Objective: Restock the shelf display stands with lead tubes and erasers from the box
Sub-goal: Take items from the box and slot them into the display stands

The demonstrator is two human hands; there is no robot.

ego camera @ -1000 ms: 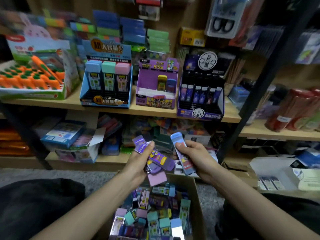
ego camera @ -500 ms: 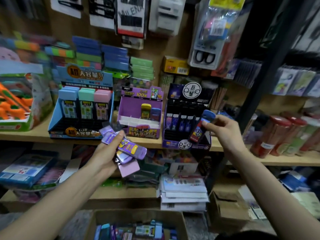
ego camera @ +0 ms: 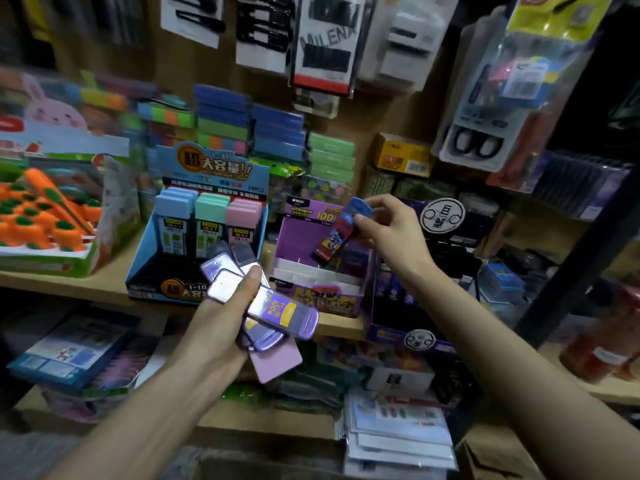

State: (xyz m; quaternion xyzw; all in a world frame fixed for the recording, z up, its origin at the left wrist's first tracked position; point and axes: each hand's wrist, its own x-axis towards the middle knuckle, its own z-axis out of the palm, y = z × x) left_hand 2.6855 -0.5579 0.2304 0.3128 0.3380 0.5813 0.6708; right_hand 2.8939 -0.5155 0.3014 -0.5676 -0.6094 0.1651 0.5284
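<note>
While fingers [ego camera: 360, 220] of the right hand [ego camera: 391, 233] pinch it near its blue cap above the purple display stand [ego camera: 301, 237] at the shelf [ego camera: 52, 282] front edge, lead tube [ego camera: 337, 235]: probably light, stiff, slick; hold mid-body. Left hand [ego camera: 221, 327] grips purple tubes [ego camera: 277, 311].

blue-capped lead tube [ego camera: 337, 233] tilted over purple display stand [ego camera: 311, 271]; fanned purple lead tubes [ego camera: 259, 299] below left

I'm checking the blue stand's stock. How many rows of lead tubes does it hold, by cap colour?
Blue-capped row: 1
Green-capped row: 1
Pink-capped row: 1
Total: 3 rows in the blue stand
</note>
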